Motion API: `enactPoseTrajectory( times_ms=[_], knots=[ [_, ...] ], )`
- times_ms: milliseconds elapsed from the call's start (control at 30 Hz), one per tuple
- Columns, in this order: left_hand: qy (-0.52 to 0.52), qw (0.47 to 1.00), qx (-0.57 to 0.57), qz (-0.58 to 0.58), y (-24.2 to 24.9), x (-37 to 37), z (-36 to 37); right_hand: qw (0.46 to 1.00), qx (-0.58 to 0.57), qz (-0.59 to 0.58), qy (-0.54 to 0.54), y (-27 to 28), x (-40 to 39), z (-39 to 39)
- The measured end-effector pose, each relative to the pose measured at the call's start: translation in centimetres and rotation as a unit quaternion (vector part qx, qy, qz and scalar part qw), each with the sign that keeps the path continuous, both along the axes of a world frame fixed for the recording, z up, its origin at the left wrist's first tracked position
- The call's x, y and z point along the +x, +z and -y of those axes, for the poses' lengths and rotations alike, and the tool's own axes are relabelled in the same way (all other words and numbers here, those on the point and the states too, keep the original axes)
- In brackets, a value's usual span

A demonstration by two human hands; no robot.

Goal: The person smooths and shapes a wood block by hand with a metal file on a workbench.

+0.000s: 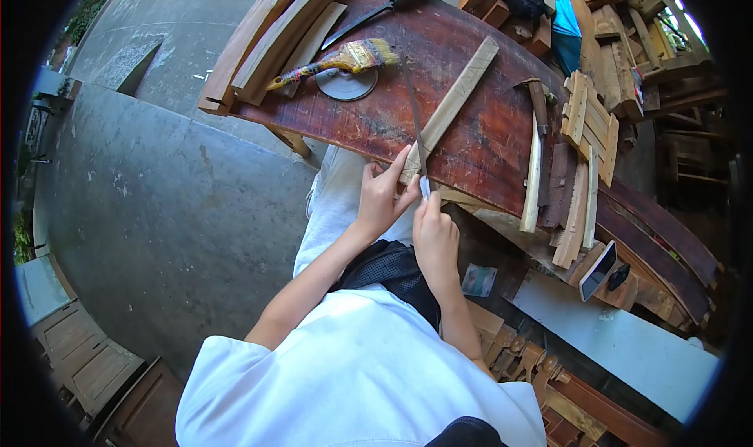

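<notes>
A pale wooden strip point(461, 86) lies diagonally on the reddish-brown table point(345, 129), its near end at the table's front edge. My left hand point(381, 198) grips that near end between thumb and fingers. In my right hand point(436, 235) is the whitish handle of a long, thin, dark blade point(416, 118). The blade points away from me and crosses the strip close to my left fingertips. Whether its edge is toothed or file-cut is too fine to tell.
A paintbrush point(345, 59), a grey disc point(347, 85) and a dark-handled tool point(384, 9) lie left on the table beside long boards point(286, 35). To the right are a hammer point(538, 106) and stacked wood pieces point(590, 125). A phone point(598, 270) stands lower right.
</notes>
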State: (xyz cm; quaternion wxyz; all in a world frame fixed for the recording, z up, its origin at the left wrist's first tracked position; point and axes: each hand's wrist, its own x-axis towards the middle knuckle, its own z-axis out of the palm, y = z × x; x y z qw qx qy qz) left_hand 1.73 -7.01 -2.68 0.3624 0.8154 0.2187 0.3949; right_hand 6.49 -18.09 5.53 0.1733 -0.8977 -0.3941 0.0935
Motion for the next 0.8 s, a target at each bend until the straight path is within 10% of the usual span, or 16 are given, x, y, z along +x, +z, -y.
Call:
enactPoseTrajectory(
  times_ms=[800],
  knots=[
    [0.003,1.0,0.015,0.008,0.1,0.0,-0.3,1.0,0.001,0.024,-0.004,-1.1,-0.7,1.1]
  ],
)
